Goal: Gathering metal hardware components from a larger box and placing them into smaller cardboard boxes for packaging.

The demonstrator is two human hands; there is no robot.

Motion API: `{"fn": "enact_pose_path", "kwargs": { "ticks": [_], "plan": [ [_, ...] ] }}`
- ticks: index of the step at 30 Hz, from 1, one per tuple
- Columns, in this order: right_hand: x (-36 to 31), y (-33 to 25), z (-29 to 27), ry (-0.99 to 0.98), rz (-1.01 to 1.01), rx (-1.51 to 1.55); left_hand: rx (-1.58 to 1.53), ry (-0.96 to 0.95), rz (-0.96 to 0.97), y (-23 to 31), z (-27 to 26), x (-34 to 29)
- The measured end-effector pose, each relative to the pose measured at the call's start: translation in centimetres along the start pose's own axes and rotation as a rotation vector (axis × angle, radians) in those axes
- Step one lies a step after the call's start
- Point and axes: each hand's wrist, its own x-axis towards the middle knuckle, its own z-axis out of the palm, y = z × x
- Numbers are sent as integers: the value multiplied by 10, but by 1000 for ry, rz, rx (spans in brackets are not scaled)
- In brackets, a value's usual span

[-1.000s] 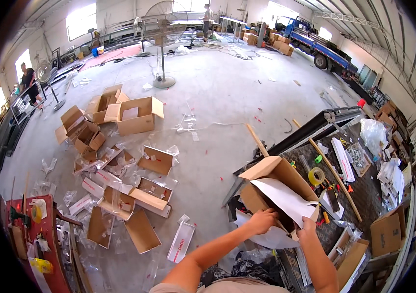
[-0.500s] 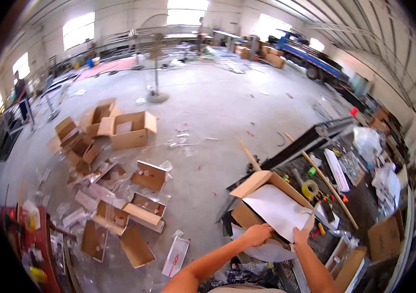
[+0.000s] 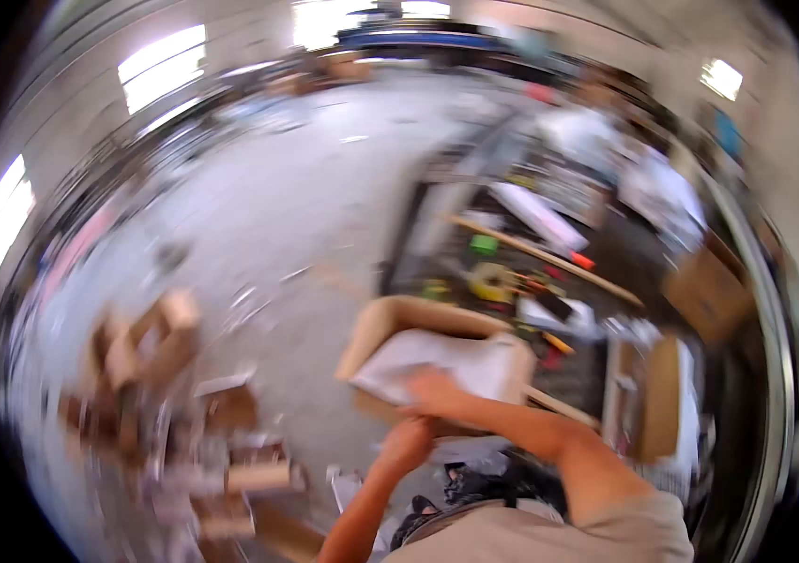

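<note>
An open cardboard box point(image 3: 390, 328) stands before me on the workbench's near end, with a white sheet point(image 3: 474, 361) lying inside it. Over the sheet's near left part is my right hand point(image 3: 435, 392), its arm reaching across from the right; motion smears its fingers. My left hand point(image 3: 407, 443) is closed at the box's near side, just below the right one. What it grips, if anything, is hidden.
The dark workbench point(image 3: 596, 352) carries a wooden stick point(image 3: 549, 258), a yellow tape roll point(image 3: 491, 281), a green block point(image 3: 484, 245) and a long white box point(image 3: 538, 216). Another carton point(image 3: 711, 289) sits at right. Opened cartons point(image 3: 151, 338) litter the floor at left.
My view has swung right, so the floor cartons sit farther left. My right hand has moved left from the box's near right corner to over the sheet; my left hand has drawn back to the near side.
</note>
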Motion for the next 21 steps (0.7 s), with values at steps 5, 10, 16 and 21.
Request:
{"fn": "enact_pose_path", "kwargs": {
  "ticks": [5,10,16,21],
  "plan": [
    [-17,12,-31,107,110,117,115,-116,181,6,-10,19],
    [-22,23,-6,212,-27,190,183,-170,231,20,-6,15],
    [-10,25,7,216,-25,283,140,-115,215,29,-13,15],
    [17,37,32,113,-70,407,132,-128,199,29,-15,19]
  ]
}}
